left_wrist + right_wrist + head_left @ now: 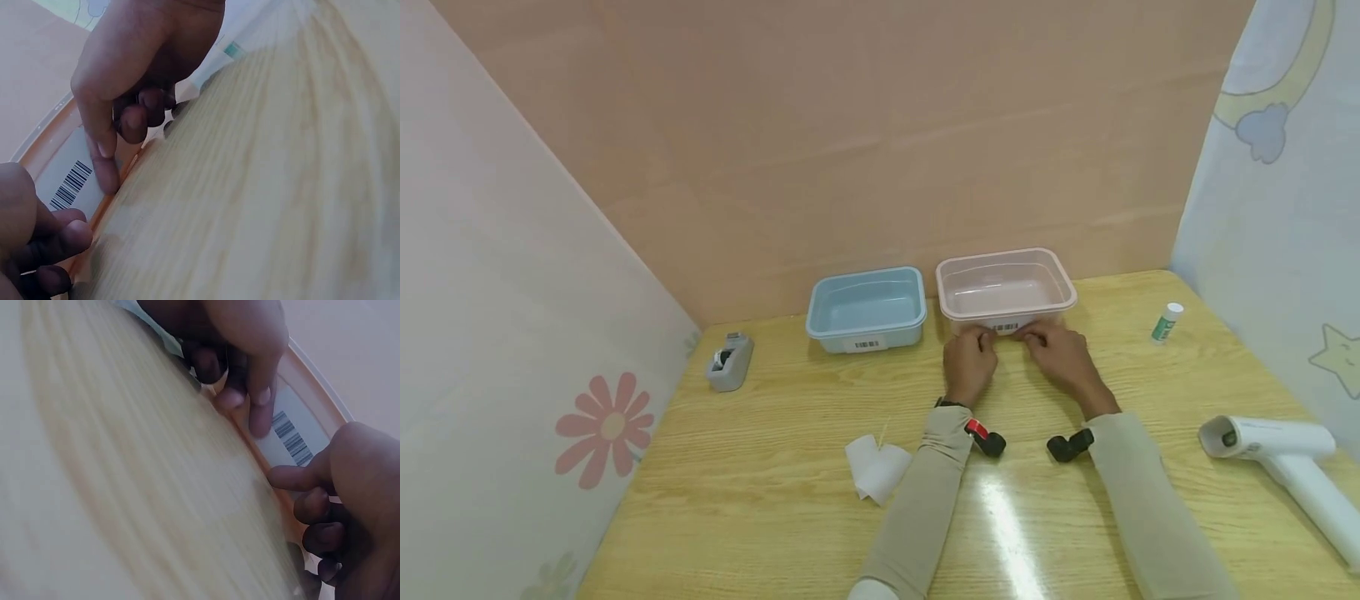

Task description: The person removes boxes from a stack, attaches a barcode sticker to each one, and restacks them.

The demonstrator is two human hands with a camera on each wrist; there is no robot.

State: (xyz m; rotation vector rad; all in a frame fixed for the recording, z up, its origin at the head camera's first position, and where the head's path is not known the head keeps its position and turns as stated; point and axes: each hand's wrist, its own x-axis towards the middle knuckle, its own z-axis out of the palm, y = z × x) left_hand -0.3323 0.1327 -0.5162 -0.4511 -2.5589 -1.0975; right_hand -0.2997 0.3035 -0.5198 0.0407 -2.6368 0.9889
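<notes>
A pink plastic basin (1006, 287) stands against the back wall with a white barcode label (289, 434) on its front side. At the label's left end, my left hand (970, 364) touches the label's lower part with thumb and forefinger, the other fingers curled in. My right hand (1060, 360) presses the label's right end, its thumb and forefinger reaching out. The label lies flat on the basin's side in both wrist views. To the left is a blue basin (868, 304) with a similar barcode label (866, 343).
A grey tape dispenser (730, 363) stands at the table's left. White paper pieces (877, 468) lie left of my left forearm. At the right are a glue stick (1167, 322) and a white gun-shaped device (1285, 458). Walls enclose the back and both sides.
</notes>
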